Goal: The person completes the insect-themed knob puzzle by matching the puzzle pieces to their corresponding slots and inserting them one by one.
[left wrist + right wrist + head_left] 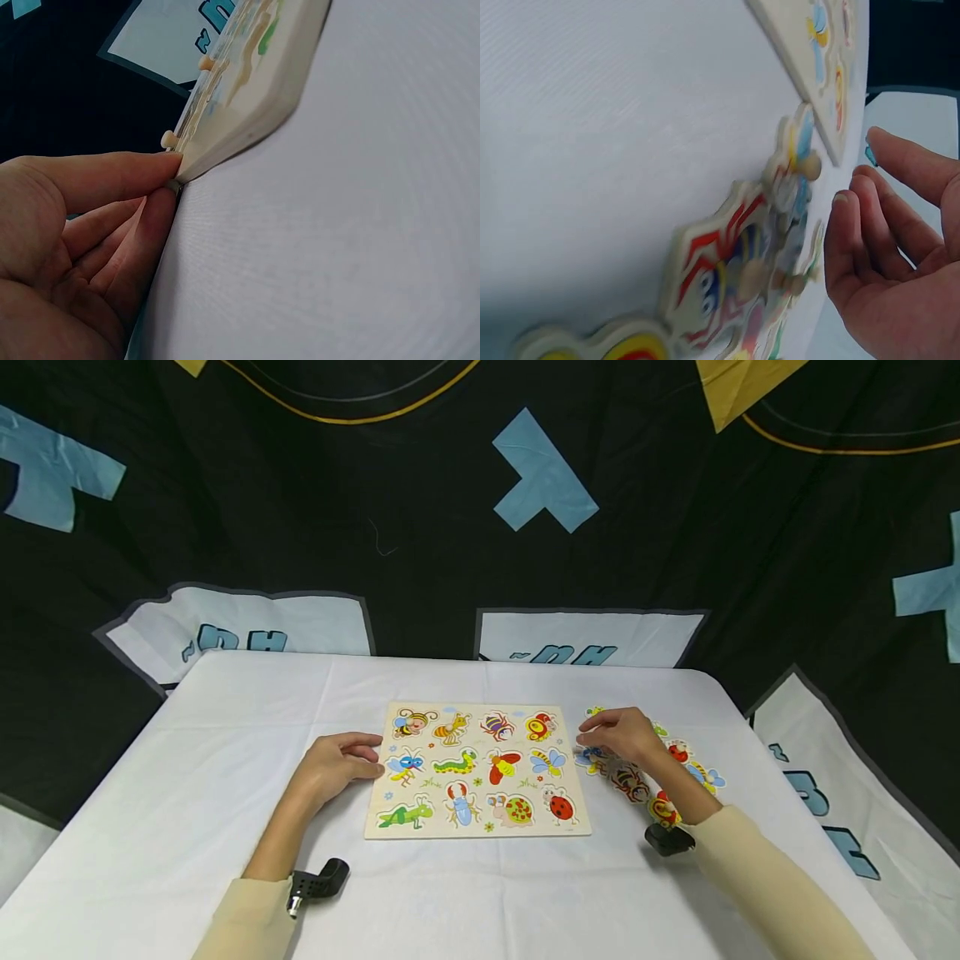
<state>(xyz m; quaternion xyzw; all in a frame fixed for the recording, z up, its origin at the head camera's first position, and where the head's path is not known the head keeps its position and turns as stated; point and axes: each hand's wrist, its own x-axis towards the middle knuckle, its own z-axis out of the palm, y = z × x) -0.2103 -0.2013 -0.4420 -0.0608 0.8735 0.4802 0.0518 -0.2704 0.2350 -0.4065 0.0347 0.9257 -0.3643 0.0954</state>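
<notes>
A pale wooden puzzle board (477, 831) with bright insect pictures lies on the white table. My left hand (336, 766) is at its left edge, pinching it between thumb and fingers. Close by, small round knobs (170, 139) stand up from the board in the left wrist view. Over loose knobbed puzzle pieces (663, 810) to the board's right hovers my right hand (621, 733), fingers slightly bent and nothing between them. A spider piece (712, 277) and a blue-winged piece (802, 142) lie below its fingertips. The hand and forearm hide part of this pile.
A white cloth (465, 902) covers the table. Behind it hangs a black backdrop (360, 518) with light-blue shapes. Black wrist cameras (321, 881) are strapped at both sleeves, the right one (670, 839) low beside the loose pieces.
</notes>
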